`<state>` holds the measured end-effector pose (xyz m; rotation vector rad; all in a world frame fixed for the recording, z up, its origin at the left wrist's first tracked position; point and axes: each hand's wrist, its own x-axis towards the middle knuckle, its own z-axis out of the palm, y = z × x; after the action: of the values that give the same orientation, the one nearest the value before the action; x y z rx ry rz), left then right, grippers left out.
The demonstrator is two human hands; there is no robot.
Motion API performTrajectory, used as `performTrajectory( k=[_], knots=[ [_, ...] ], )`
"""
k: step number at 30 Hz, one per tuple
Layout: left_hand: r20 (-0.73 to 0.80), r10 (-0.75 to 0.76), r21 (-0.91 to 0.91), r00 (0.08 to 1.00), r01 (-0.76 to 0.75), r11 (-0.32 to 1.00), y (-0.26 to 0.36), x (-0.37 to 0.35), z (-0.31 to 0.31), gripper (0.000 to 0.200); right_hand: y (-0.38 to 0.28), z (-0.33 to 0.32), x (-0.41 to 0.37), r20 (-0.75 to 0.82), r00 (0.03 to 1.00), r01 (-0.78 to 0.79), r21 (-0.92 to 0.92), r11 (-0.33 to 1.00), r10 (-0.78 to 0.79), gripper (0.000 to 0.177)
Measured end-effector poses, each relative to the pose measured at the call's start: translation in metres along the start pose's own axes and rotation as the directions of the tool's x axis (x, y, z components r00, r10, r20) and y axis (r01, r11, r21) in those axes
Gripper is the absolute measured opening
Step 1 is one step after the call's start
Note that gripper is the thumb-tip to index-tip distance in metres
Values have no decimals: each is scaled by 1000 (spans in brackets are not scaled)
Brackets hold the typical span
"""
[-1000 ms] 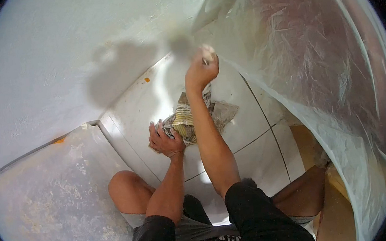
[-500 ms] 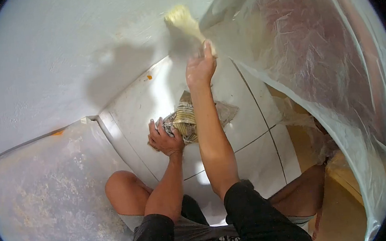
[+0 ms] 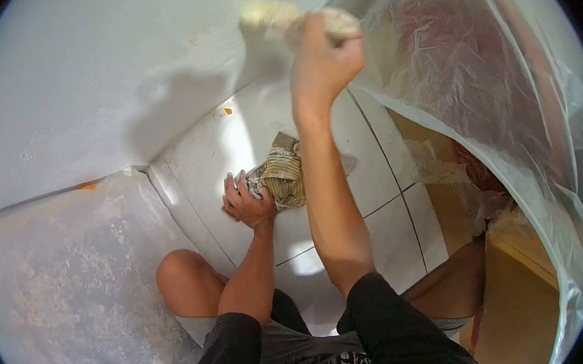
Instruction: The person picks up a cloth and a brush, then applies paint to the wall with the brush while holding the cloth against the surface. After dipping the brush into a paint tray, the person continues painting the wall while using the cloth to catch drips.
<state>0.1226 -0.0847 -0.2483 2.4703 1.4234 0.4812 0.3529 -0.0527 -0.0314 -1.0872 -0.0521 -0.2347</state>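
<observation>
White wall (image 3: pixel 86 89) and plastic sheet (image 3: pixel 446 76) flank tiled floor (image 3: pixel 394 232); the left hand (image 3: pixel 246 204) lies spread on a striped rag (image 3: pixel 284 181). The closed right hand (image 3: pixel 326 63) grips what is probably a brush (image 3: pixel 272 15), blurred near the wall; swinging wide could snag the sheet.

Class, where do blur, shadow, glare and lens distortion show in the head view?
Head view: right hand and brush blurred, left hand sharper; head view: soft shadow on the wall; head view: glare patches on the floor tiles; head view: wide-lens curving toward the rim, black corners.
</observation>
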Motion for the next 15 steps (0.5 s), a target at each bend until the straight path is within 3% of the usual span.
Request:
performTrajectory(
  k=[1,5,7,9,11,15],
  knots=[
    [-10,9,-5,1000,-9,1000,-1,0,0,54,-16,6,6,39,999,-22,118,993,18,9],
    [-13,-7,-40,1000,7,999,-1,-1,-1,53,-33,12,2,63,998,-15,252,968,-1,15],
    [-23,-6,-51,1000,5,999,-3,-2,0,53,13,-5,-10,-28,999,-28,340,940,40,21],
    [-36,-8,-57,999,6,998,-5,-1,2,52,64,-31,-26,-63,967,-216,300,929,245,24],
    [-25,-13,-56,1000,11,998,-5,-2,3,52,115,-58,-45,-138,925,-302,299,905,355,24],
    [-41,-14,-71,999,11,997,-8,-5,3,51,149,-93,-70,-244,825,-441,286,851,509,24]
  ],
)
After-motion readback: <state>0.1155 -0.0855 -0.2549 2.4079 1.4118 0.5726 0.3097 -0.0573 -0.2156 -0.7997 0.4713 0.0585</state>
